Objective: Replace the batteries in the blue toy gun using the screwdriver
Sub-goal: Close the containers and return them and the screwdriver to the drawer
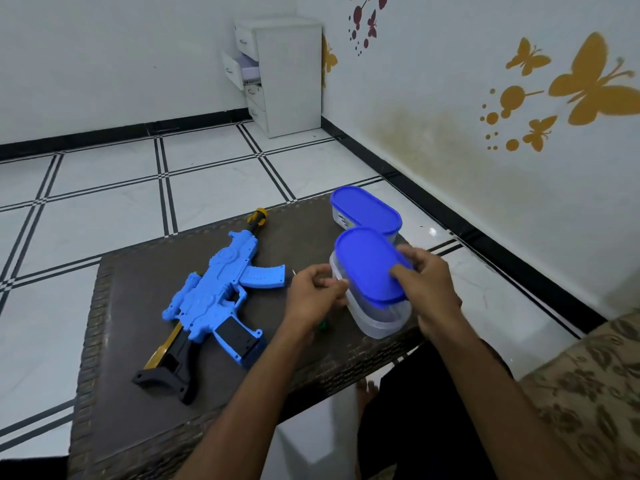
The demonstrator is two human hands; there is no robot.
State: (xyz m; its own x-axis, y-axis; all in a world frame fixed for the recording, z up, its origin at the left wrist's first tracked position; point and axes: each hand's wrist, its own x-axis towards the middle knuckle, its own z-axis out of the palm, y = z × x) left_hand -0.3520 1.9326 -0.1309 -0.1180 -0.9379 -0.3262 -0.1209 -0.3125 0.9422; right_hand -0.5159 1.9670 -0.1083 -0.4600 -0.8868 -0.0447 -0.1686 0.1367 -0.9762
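blue toy gun (pixel 214 299) lying flat on the dark tabletop (pixel 138 271), left of both hands | right hand (pixel 427 289) fingers gripping the blue lid (pixel 370 263), tilted over a clear container (pixel 381 315) | left hand (pixel 313 294) fingers curled at the container's edge, can't tell if they're holding anything | second lidded container (pixel 365 211) just behind

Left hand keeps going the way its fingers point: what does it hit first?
Likely the clear oval plastic container: the left hand has its fingers aimed right at the container's near wall, seemingly almost touching. Depth is uncertain.
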